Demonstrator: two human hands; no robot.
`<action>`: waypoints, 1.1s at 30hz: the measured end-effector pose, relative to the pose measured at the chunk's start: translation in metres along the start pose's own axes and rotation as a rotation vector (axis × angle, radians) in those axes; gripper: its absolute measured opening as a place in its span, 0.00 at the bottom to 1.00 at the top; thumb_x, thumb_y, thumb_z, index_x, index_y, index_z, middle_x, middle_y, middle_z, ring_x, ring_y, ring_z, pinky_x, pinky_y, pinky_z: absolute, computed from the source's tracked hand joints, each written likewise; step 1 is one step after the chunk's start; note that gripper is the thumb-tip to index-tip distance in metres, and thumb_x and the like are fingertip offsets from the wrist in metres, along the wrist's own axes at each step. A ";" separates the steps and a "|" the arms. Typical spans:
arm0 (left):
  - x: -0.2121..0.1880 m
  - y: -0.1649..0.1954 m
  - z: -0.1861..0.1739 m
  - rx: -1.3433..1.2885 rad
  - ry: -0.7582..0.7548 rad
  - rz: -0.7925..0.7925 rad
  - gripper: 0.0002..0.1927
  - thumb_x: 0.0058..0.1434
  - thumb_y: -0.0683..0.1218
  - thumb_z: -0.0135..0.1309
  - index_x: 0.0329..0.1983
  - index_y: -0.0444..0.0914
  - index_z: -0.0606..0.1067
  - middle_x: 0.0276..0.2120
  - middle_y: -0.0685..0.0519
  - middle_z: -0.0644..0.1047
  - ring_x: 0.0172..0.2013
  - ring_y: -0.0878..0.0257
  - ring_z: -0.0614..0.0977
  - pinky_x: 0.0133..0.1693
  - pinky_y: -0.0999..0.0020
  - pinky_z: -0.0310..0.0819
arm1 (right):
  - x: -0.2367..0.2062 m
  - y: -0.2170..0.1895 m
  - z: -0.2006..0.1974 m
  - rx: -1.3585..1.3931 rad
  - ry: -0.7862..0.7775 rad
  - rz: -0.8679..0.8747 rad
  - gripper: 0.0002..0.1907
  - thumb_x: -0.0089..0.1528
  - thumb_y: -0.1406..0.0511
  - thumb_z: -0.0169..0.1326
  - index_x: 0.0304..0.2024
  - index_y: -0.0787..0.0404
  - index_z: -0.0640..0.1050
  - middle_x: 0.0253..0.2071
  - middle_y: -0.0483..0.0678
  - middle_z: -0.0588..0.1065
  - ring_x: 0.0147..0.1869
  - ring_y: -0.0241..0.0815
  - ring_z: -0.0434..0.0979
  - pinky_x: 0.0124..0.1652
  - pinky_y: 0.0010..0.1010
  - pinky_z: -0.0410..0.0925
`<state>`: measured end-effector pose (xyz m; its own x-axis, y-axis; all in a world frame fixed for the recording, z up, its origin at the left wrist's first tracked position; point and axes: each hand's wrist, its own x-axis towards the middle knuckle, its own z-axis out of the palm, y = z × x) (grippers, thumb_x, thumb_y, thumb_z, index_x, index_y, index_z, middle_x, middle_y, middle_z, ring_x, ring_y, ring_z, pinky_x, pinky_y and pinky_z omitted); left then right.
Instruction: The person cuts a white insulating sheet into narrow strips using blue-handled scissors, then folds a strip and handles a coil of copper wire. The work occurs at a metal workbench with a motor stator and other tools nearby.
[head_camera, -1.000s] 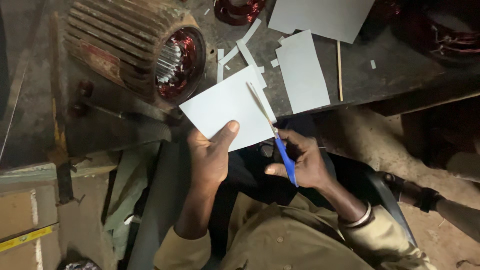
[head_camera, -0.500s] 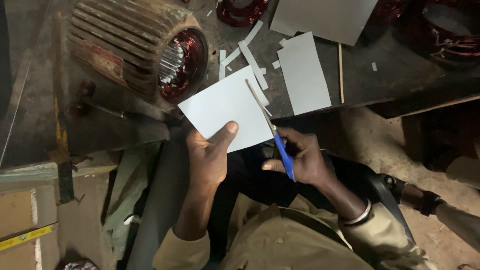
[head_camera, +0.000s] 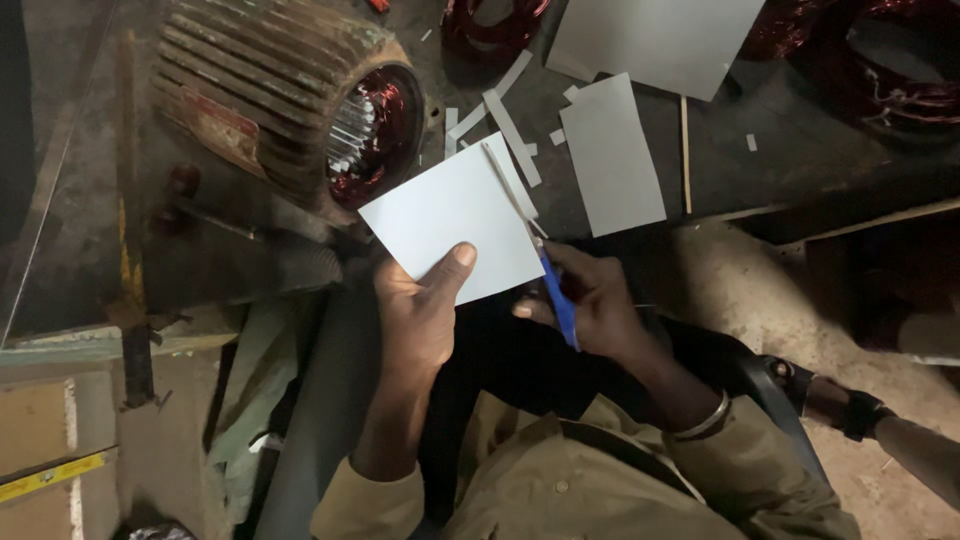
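1. The tabletop (head_camera: 790, 150) is dark and grimy and fills the upper part of the view; everything below sits on it or hangs in front of it.
2. An electric motor (head_camera: 270, 100) with a ribbed housing lies on its side at upper left, its open end showing copper-red windings, facing the sheet the person holds.
3. A large grey sheet (head_camera: 660, 40) lies at the top edge, and a smaller rectangular piece (head_camera: 612, 155) lies just below it.
4. The white card (head_camera: 455, 225) is held up in front of the tabletop's near edge, between the motor and the rectangular piece, tilted like a diamond.
5. The left hand (head_camera: 420, 320) pinches the card's lower corner, its thumb pressed flat on the top face and its fingers hidden underneath.
6. The right hand (head_camera: 595, 305) is wrapped around the blue handles of the scissors (head_camera: 545, 270), whose blades run up along the card's right edge.
7. Narrow cut strips (head_camera: 510, 125) lie scattered near the motor's mouth.
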<state>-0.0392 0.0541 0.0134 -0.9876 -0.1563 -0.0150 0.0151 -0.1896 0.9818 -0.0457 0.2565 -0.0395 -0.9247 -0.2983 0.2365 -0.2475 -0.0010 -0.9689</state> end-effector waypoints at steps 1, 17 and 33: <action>0.001 0.000 0.000 -0.021 -0.010 0.009 0.13 0.63 0.47 0.63 0.43 0.32 0.78 0.37 0.46 0.82 0.43 0.61 0.85 0.49 0.63 0.82 | 0.000 -0.001 0.001 0.023 0.010 0.034 0.34 0.57 0.62 0.71 0.63 0.66 0.74 0.37 0.47 0.80 0.36 0.29 0.72 0.34 0.25 0.68; 0.007 -0.008 -0.001 -0.144 -0.044 0.025 0.14 0.65 0.42 0.62 0.50 0.29 0.77 0.43 0.47 0.81 0.44 0.65 0.82 0.49 0.69 0.77 | 0.006 0.000 0.000 0.004 0.015 0.008 0.38 0.55 0.57 0.71 0.63 0.66 0.75 0.40 0.48 0.81 0.40 0.32 0.80 0.40 0.27 0.75; 0.009 0.001 -0.009 -0.105 0.100 0.128 0.17 0.65 0.41 0.62 0.55 0.29 0.76 0.47 0.50 0.81 0.47 0.66 0.81 0.52 0.70 0.76 | -0.032 0.024 -0.019 0.017 -0.090 0.145 0.45 0.46 0.53 0.76 0.60 0.65 0.74 0.35 0.42 0.76 0.37 0.29 0.73 0.37 0.25 0.69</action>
<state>-0.0463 0.0436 0.0124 -0.9562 -0.2802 0.0848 0.1611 -0.2616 0.9517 -0.0277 0.2843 -0.0691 -0.9205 -0.3808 0.0873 -0.1078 0.0328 -0.9936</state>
